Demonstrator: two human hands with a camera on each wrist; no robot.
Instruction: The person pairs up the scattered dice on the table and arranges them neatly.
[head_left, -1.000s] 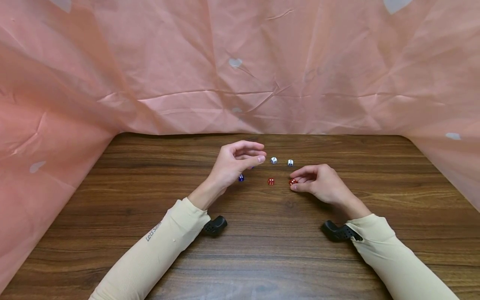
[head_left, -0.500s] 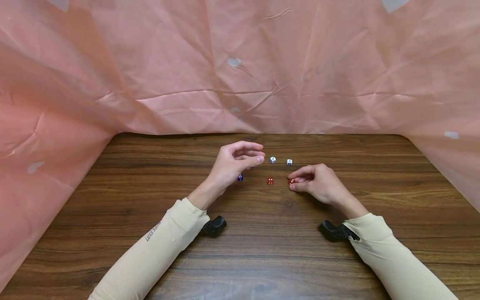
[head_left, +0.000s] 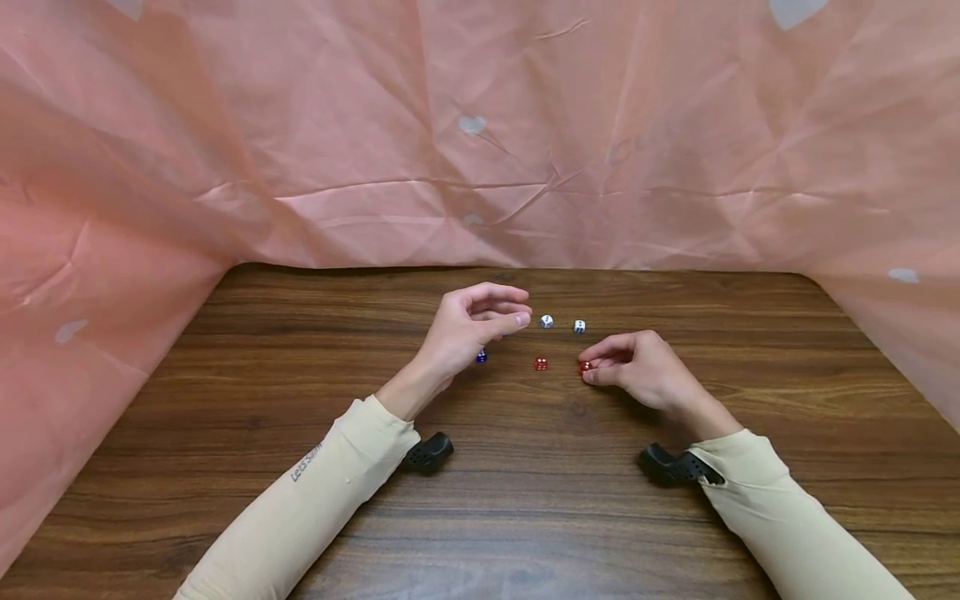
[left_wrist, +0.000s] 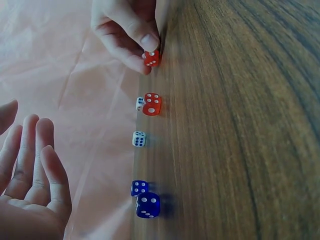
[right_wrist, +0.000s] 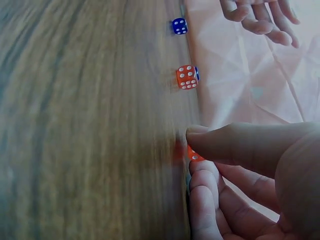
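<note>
My right hand (head_left: 637, 367) pinches a red die (left_wrist: 151, 58) between thumb and fingers, low over the tabletop; whether the die touches the wood I cannot tell. Left of it lies a second red die (head_left: 542, 364) with white pips. My left hand (head_left: 472, 325) holds nothing and hovers above the table, its fingers extended and gently bent. Just under that hand sits a blue die (head_left: 482, 356). Another blue die (left_wrist: 139, 188) is mostly hidden by the left hand in the head view. Farther back rest two white dice (head_left: 547, 321) with dark pips.
The brown wooden table (head_left: 525, 517) reaches back to a pink cloth (head_left: 375, 150) that hangs behind it and along both sides. Black wrist pieces (head_left: 430, 452) stick out from under both cream sleeves (head_left: 300, 500).
</note>
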